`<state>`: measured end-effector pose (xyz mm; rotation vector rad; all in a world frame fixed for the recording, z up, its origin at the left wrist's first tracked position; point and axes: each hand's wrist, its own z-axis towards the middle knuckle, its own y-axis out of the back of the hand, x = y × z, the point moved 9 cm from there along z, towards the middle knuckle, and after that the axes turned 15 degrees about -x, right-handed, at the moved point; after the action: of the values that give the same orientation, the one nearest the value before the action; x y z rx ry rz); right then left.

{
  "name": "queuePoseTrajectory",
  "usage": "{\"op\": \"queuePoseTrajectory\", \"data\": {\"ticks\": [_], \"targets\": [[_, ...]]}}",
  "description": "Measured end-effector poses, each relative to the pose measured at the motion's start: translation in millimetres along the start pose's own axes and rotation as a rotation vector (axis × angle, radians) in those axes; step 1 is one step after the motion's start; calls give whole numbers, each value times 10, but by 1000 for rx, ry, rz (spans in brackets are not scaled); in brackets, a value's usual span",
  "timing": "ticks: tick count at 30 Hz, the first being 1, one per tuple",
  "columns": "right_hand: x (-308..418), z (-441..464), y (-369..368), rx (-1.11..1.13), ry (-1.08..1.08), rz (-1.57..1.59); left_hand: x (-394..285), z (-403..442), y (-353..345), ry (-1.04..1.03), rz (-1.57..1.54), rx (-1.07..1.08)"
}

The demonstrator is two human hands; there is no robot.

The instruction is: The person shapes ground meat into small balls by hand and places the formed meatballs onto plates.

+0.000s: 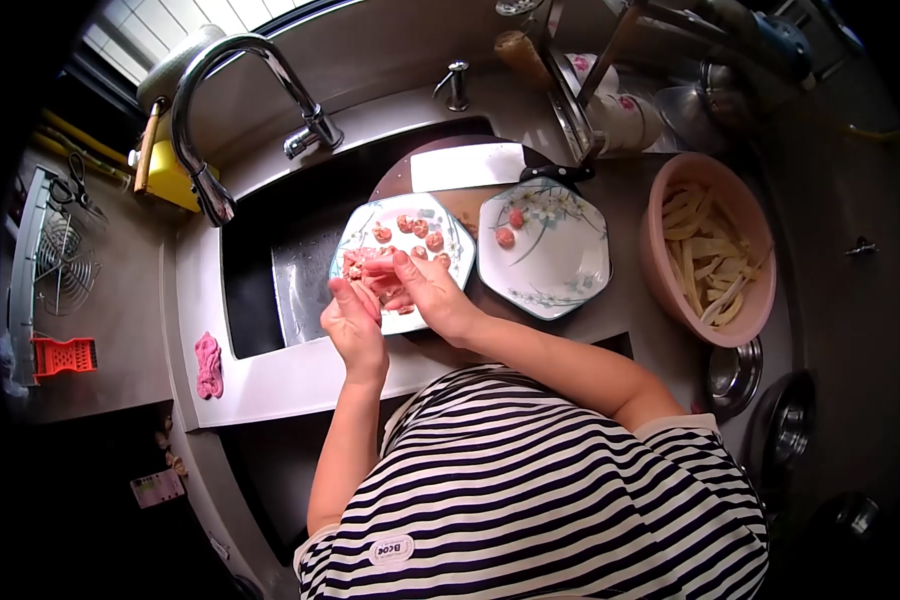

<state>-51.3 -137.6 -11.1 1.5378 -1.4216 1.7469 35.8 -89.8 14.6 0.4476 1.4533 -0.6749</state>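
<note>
My left hand [355,330] and my right hand [433,298] come together over the left plate [348,225], a white eight-sided dish with a teal rim. Their fingers curl around raw meat [354,270], largely covered by the fingers. Several small lumps of pinkish minced meat [420,227] lie on this plate behind the hands. Close beside it on the right, a second white plate [560,262] with painted flowers carries two smooth, round meatballs [506,238].
A cleaver [468,167] with a black handle lies on a round board [394,182] behind the plates. The black sink [260,255] and chrome faucet [202,185] are at left. A pink bowl [656,265] of pale cut strips stands right. A pink cloth [208,365] lies on the sink edge.
</note>
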Motion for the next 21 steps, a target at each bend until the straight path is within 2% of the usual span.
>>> {"op": "queuePoseTrajectory", "data": {"ticks": [2, 3, 4, 6, 8, 10, 13, 14, 16, 18, 20, 21], "targets": [[-257, -65, -59, -48, -407, 289, -397, -204, -231, -564, 306, 89], [-436, 11, -41, -24, -423, 355, -369, -267, -329, -606, 511, 219], [-491, 35, -21, -110, -513, 481, -462, -332, -404, -775, 590, 196], [-593, 75, 45, -200, -609, 538, -457, -335, -368, -825, 631, 134], [-547, 84, 132, -114, -573, 372, -220, -186, -171, -427, 313, 141], [-210, 94, 84, -69, -339, 366, -57, -24, -16, -170, 94, 30], [496, 46, -52, -156, 448, -79, 415, 21, 21, 449, -305, 62], [724, -130, -164, -70, 756, -478, 488, -41, -61, 577, -478, 61], [569, -262, -429, 115, 763, -828, 603, -147, -56, 718, -639, 74], [322, -432, -526, 97, 888, -687, 340, -197, -371, 727, -951, 471], [234, -401, -588, 112, 817, -675, 394, -94, -277, 637, -853, 288], [264, -310, -590, 74, 811, -691, 285, -123, -317, 487, -804, 382]]}}
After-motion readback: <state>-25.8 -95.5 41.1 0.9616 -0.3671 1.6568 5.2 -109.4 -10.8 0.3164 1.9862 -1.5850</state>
